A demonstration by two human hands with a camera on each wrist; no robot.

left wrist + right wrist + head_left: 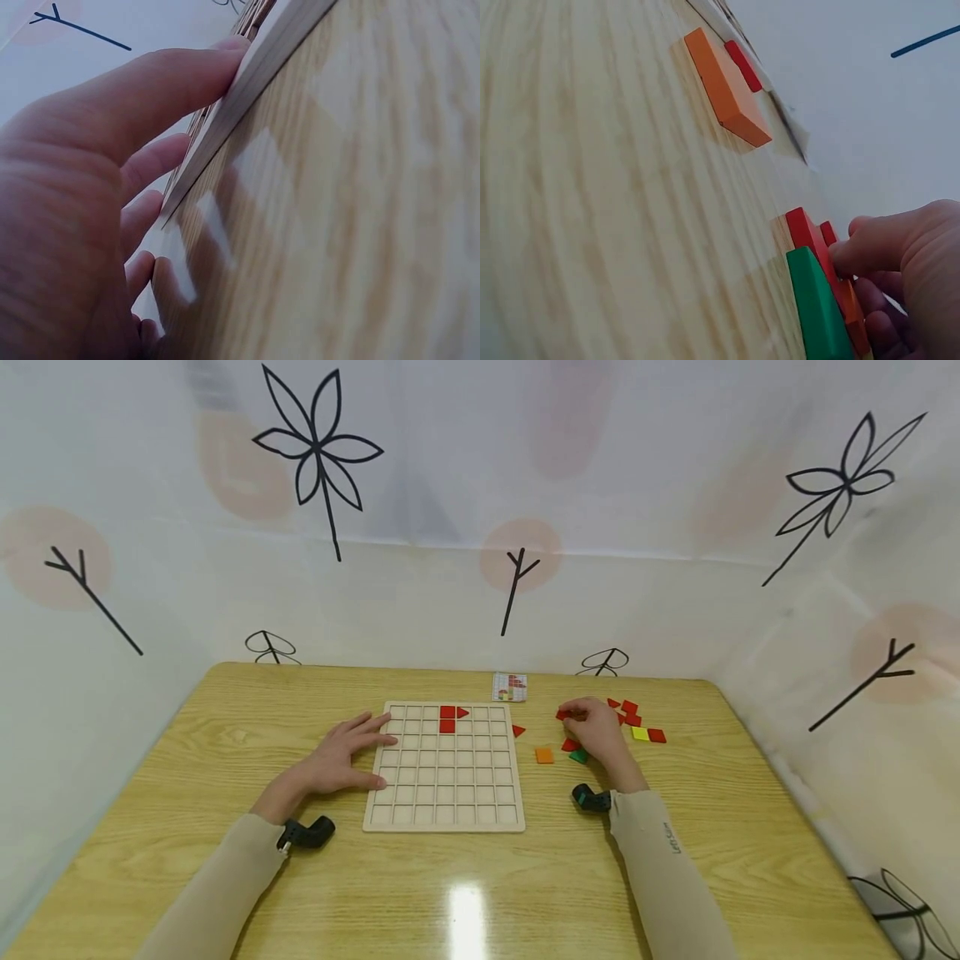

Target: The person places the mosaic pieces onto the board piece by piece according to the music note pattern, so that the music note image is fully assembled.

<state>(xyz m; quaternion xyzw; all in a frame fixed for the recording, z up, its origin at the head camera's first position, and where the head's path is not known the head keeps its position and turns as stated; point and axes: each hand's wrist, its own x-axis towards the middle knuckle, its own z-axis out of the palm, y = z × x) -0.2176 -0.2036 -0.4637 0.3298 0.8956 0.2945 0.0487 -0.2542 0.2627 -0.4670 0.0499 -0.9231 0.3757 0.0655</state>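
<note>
A pale wooden grid board (444,826) lies on the table, with two red squares (447,727) and a red triangle (462,713) in its upper cells. My left hand (341,756) has its fingers spread, fingertips on the board's left border; up close, the thumb (180,82) touches the board's side (247,86). To the right of the board, my right hand (597,732) pinches a small red piece (561,715) between thumb and fingers, which partly hide it. Just below that hand lie another red piece (571,745) and a green piece (578,757).
An orange square (543,756) and a red triangle (518,731) lie between the board and my right hand. Beyond that hand are several red pieces (630,707), a yellow square (641,734) and a red square (657,736). A pattern card (510,687) sits behind the board, before the patterned cloth.
</note>
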